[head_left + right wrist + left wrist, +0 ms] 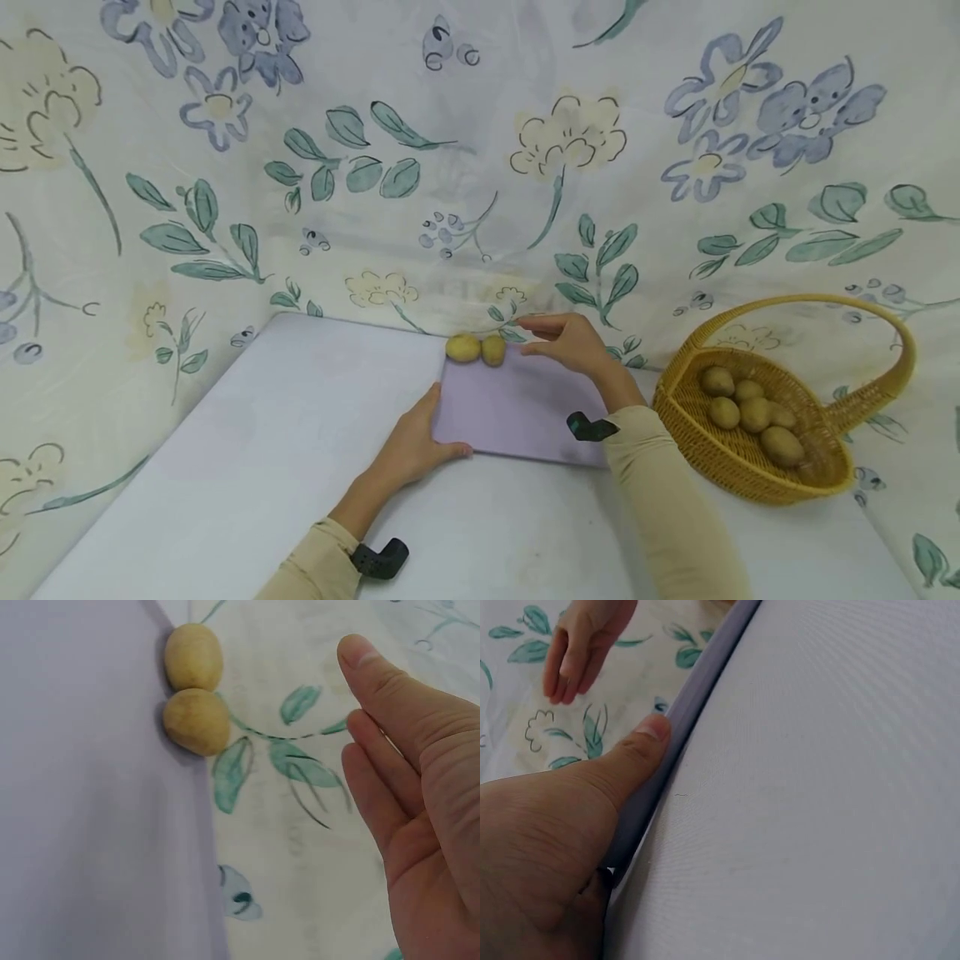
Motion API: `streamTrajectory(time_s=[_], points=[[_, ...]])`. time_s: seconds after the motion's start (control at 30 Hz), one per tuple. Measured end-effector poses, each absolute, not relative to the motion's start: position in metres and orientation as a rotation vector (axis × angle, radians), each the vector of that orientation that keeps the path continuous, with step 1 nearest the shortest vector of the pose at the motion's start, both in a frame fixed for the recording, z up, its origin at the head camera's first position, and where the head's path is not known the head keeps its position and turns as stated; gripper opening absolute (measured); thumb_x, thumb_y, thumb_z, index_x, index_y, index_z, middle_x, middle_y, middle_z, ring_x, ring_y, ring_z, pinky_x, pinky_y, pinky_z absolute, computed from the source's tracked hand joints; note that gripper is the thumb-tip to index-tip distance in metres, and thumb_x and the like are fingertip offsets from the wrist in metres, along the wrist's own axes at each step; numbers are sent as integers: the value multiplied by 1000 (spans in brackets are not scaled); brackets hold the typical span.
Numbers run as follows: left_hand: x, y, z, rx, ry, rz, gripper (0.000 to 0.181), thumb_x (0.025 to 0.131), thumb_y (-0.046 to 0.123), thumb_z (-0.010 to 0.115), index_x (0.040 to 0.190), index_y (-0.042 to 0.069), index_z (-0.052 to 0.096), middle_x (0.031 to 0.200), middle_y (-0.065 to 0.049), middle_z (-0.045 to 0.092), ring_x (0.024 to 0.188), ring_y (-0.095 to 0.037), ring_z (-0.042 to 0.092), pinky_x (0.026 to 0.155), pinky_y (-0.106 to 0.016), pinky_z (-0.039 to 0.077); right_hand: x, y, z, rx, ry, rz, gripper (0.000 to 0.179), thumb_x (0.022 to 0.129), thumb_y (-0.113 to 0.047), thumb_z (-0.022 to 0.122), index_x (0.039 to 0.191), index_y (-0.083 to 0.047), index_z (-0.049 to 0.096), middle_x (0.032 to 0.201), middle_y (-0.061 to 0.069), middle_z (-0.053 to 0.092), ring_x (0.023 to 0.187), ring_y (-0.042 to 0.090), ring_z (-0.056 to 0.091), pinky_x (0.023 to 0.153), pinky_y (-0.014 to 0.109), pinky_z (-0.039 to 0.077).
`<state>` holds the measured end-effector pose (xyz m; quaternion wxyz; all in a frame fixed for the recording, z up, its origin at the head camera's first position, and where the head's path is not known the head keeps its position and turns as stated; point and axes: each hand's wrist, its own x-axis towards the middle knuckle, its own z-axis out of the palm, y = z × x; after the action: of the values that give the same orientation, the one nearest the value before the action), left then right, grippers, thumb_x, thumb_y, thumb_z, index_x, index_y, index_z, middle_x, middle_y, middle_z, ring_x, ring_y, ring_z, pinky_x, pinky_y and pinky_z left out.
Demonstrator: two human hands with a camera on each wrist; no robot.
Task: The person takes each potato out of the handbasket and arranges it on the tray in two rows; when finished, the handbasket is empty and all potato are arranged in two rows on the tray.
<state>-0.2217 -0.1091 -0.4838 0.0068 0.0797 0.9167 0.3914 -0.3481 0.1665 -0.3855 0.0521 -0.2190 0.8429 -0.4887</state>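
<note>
Right at the tabletop's [247, 442] far edge, about midway along, two potatoes sit side by side and touching, on the far left corner of a lilac board [540, 408]: the left potato [462, 348] and the right potato [493, 350]. They look firm and light, likely to roll if nudged; taking one around its middle should suit it best. The board seems thin and stiff, perhaps smooth, easiest to steady by its rim.

The left hand [416, 437] spans the board's near left corner, thumb spread from the fingers and touching the near edge. The right hand [570, 342] holds nothing over the board's far edge, fingers straight, thumb apart. A wicker basket [697, 442] with more potatoes [753, 414] stands toward the tabletop's right edge.

The right sleeve [667, 508] covers the board's near right corner; the left fingertips are hard to make out in the left wrist view.
</note>
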Motion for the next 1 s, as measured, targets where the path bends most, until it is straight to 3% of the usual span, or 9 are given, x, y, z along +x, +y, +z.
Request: streamTrajectory(time_s=[0.4, 0.53, 0.73, 0.87, 1.0], points=[[-224, -109, -484, 263, 2856, 1216, 124, 75, 49, 88, 161, -4, 16, 168, -22, 22, 155, -38, 26, 128, -51, 27, -313, 222, -352, -668, 2619, -1399, 49, 85, -18, 84, 132, -12, 70, 139, 11, 66, 132, 35, 60, 91, 22, 61], [-224, -110, -484, 252, 2854, 1218, 124, 75, 49, 88, 161, -4, 16, 168, -22, 22, 155, -39, 26, 128, -52, 27, -302, 238, -344, -634, 2628, -1396, 49, 86, -15, 82, 133, -10, 69, 138, 11, 67, 131, 26, 63, 92, 21, 60], [-224, -110, -484, 265, 2845, 1195, 125, 76, 49, 88, 161, -5, 14, 168, -22, 20, 156, -38, 24, 128, -51, 26, -282, 269, -329, -550, 2633, -1425, 49, 86, -20, 83, 131, -8, 70, 135, 4, 70, 117, -2, 66, 92, 17, 58], [-226, -109, -483, 275, 2860, 1182, 124, 76, 49, 88, 161, -5, 15, 168, -23, 21, 155, -40, 25, 127, -52, 26, -271, 294, -319, -537, 2673, -1362, 48, 89, -23, 81, 132, -7, 69, 129, -7, 72, 111, -8, 66, 91, 13, 56], [-226, -110, -483, 263, 2859, 1164, 126, 76, 52, 87, 161, -5, 14, 168, -23, 20, 155, -40, 24, 128, -53, 26, -266, 318, -315, -531, 2672, -1252, 45, 91, -23, 78, 133, -7, 69, 124, -13, 74, 109, -5, 67, 89, 12, 55]])
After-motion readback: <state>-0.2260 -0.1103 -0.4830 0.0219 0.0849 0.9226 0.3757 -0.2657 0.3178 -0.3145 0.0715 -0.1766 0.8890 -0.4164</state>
